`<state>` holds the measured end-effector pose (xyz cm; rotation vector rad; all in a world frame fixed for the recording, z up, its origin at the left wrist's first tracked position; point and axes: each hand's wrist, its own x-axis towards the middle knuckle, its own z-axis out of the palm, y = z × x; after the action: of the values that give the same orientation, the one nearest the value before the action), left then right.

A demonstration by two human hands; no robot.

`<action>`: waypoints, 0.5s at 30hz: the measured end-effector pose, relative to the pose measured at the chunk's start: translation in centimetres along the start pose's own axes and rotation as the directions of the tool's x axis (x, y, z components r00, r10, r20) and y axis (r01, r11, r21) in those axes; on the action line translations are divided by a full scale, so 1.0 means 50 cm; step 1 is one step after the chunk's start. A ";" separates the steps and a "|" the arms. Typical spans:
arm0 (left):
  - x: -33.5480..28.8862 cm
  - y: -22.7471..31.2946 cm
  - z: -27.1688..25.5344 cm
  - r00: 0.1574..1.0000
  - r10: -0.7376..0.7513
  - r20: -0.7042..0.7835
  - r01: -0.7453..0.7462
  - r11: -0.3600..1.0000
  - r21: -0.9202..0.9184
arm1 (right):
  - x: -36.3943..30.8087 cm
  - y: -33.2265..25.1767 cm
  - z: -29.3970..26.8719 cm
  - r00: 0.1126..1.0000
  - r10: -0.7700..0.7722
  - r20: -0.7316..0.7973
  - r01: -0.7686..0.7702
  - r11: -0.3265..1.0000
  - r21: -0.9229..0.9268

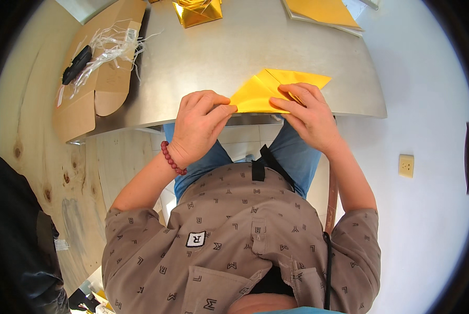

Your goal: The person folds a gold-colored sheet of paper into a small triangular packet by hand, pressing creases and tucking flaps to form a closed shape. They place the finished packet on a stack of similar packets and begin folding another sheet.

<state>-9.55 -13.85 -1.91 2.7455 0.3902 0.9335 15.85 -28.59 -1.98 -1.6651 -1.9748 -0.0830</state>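
Note:
A sheet of shiny gold paper (256, 93), folded into a pointed, slanted shape, lies at the near edge of the metal table. A crease line runs down from its top point. My left hand (196, 124) pinches its left corner between thumb and fingers. On the right part of the same paper, my right hand (314, 118) grips with bent fingers on top and the thumb at the near edge. The right point of the paper sticks out past those fingers. What lies beneath the paper is hidden.
At the table's far side stand folded gold foil pieces (200, 13). A stack of gold sheets (323, 14) lies far right. On the left, a cardboard box (108, 86) carries white plastic strips (108, 55) and a black object (77, 65). The metal table (192, 57) has a curved near edge.

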 end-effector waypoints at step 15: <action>0.130 -0.073 0.015 0.939 -0.343 0.037 0.342 0.911 -0.231 | 0.166 0.099 -0.003 0.958 0.241 0.154 -0.273 0.930 0.246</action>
<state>-4.78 -8.46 0.15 2.3587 0.6895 0.8322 19.84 -20.08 0.37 -1.7654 -1.7414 0.3731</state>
